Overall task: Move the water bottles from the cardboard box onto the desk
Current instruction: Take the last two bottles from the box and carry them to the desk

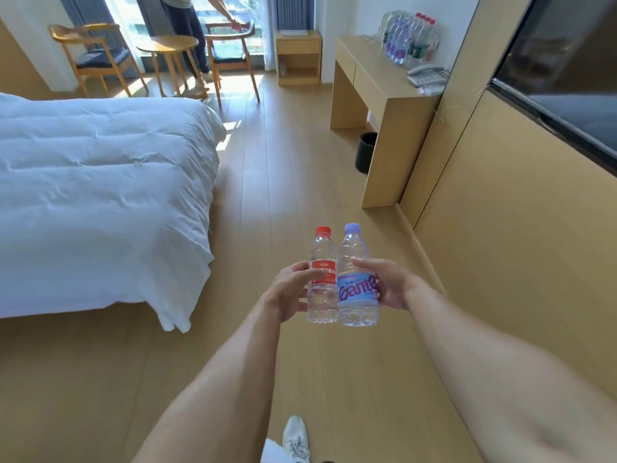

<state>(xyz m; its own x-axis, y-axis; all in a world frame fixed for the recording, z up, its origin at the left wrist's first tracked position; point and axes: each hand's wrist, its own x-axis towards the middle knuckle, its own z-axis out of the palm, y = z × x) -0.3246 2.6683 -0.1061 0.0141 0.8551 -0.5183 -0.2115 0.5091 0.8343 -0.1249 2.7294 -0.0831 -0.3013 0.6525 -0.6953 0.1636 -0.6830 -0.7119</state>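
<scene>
We hold two water bottles out in front of us, upright and pressed side by side so that they touch. Our left hand (293,289) is curled around the red-capped bottle (322,279), thumb lying across its red label and the other fingers wrapped behind it. Our right hand (384,284) closes on the purple-capped bottle (357,279), thumb over the top of its purple label and the palm against its outer side. Both bottles look full and both caps are on.

Below our hands lies bare wooden floor (283,182), and at the bottom edge one white shoe (295,437) shows between our forearms. To the left of our left hand stands a bed (100,182) with a white duvet hanging over its corner. Ahead of our right hand and further right is the desk (384,95), set against the panelled wall, with a black bin (365,152) under it. On the desk's far end a cluster of bottles (407,38) already stands close together, with purple, red and dark labels among them, and a telephone (427,75) lies on the nearer part of the top.

Well beyond our hands, by the window, are a round table (167,48) with two wooden chairs (90,55), a small bedside cabinet (298,56), and another person (187,28) leaning a hand on the back of one chair. We cannot see the cardboard box.
</scene>
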